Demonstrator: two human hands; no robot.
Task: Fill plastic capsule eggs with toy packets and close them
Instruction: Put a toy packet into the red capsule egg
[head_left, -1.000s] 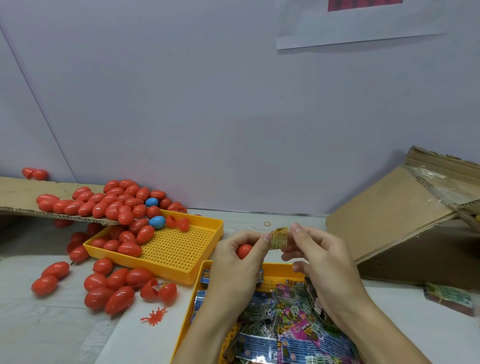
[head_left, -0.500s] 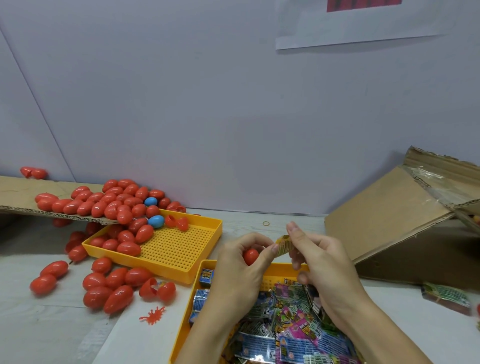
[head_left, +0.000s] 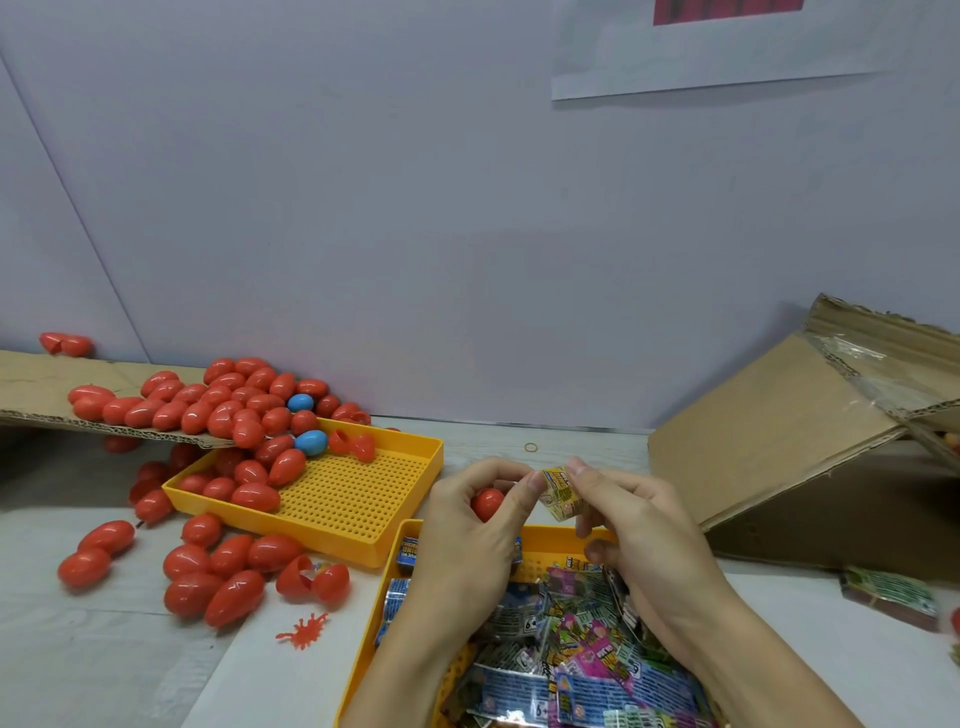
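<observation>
My left hand (head_left: 470, 540) curls round a red capsule egg (head_left: 487, 504) and its thumb tip touches a small yellow toy packet (head_left: 561, 493). My right hand (head_left: 639, 540) pinches that folded packet between thumb and forefinger, just right of the egg. Both hands hover over a yellow tray (head_left: 395, 551) full of coloured toy packets (head_left: 566, 654). Many closed red eggs (head_left: 228, 400) and two blue ones (head_left: 311, 442) lie on the left.
A second yellow perforated tray (head_left: 358, 493) holds eggs at left, under a cardboard sheet (head_left: 31, 384). Open red egg halves (head_left: 311, 577) and a red splat toy (head_left: 304, 631) lie on the table. A tilted cardboard box (head_left: 779, 441) stands right, with a green packet (head_left: 891, 597) beside it.
Both hands have stayed close together over the packet tray; the right fingers have folded and turned the yellow packet beside the egg.
</observation>
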